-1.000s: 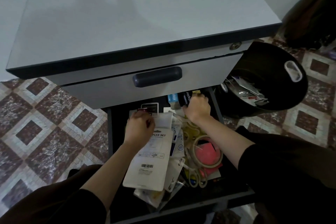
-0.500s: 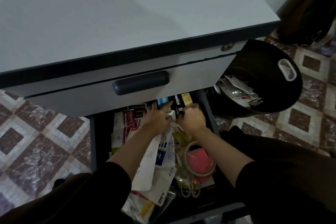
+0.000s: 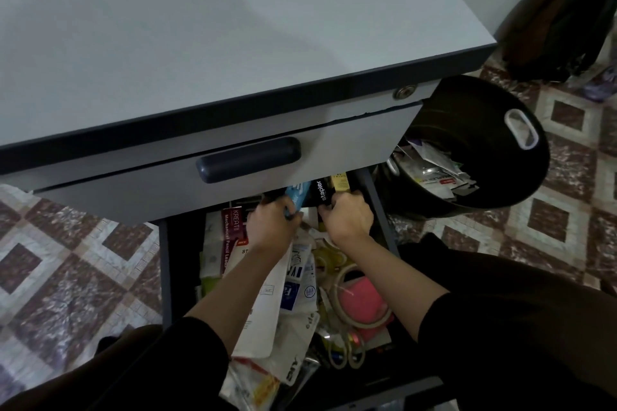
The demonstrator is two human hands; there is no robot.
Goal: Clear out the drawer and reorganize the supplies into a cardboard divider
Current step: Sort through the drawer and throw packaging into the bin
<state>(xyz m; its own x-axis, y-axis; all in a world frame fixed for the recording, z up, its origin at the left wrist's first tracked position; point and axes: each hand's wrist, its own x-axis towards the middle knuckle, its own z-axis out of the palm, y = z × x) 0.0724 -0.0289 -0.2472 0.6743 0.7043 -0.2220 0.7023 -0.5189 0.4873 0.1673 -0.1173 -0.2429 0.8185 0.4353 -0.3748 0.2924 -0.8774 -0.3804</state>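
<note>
A light blue packet point(image 3: 297, 195) is held in the curled fingers of the left hand point(image 3: 272, 225). Just right of it, a black box marked "stapler" point(image 3: 322, 193) is gripped by the right hand point(image 3: 349, 217). Both hands are seen at the far end of the open dark drawer point(image 3: 164, 264). Behind them, white paper packets point(image 3: 267, 310) and a pink tape roll point(image 3: 362, 297) are piled.

Left hand point(image 3: 272, 227) grips blue pack point(image 3: 298, 192), right hand point(image 3: 347, 222) black stapler box point(image 3: 321, 192), deep in drawer point(image 3: 165, 260)

Left hand point(image 3: 272, 227) from white packet point(image 3: 267, 310) to blue packet point(image 3: 298, 195).
</note>
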